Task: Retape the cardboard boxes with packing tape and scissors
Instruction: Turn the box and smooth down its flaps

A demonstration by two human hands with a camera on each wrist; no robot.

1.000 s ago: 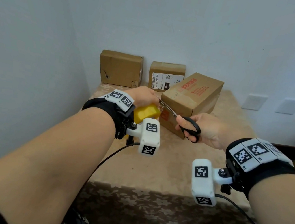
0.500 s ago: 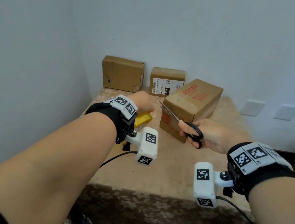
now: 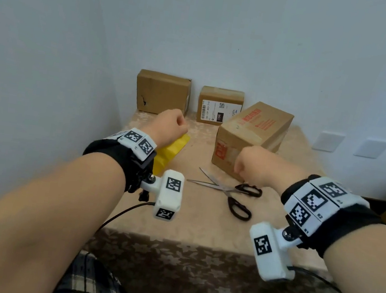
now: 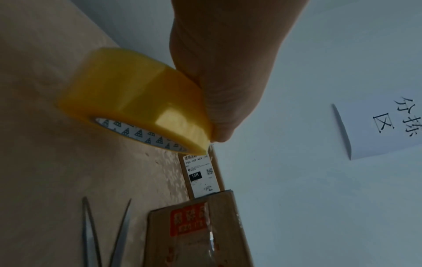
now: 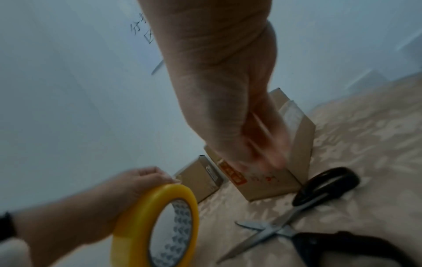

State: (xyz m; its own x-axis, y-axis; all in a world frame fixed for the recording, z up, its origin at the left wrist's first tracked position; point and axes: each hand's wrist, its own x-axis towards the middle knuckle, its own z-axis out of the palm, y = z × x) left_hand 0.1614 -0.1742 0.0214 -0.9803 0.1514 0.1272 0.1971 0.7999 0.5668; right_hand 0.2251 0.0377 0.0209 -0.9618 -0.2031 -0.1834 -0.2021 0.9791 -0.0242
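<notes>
My left hand (image 3: 169, 125) grips a yellow packing tape roll (image 3: 171, 150) low over the table's left side; the left wrist view shows fingertips (image 4: 217, 126) pinching the roll (image 4: 128, 97) at its rim. Black-handled scissors (image 3: 228, 191) lie on the table with blades apart, free of both hands. My right hand (image 3: 247, 161) hovers above them at the near end of the red-printed cardboard box (image 3: 259, 128). Its blurred fingers (image 5: 262, 144) reach toward that end face (image 5: 269, 182), and nothing shows in them.
Two more cardboard boxes stand against the back wall: a plain one (image 3: 162, 92) and one with a white label (image 3: 220, 105). The beige table (image 3: 201, 222) ends in a front edge near me. A wall runs close along its left side.
My right hand has put the scissors down on the table and moved to the box's near end. My left hand has lowered the tape roll toward the table.
</notes>
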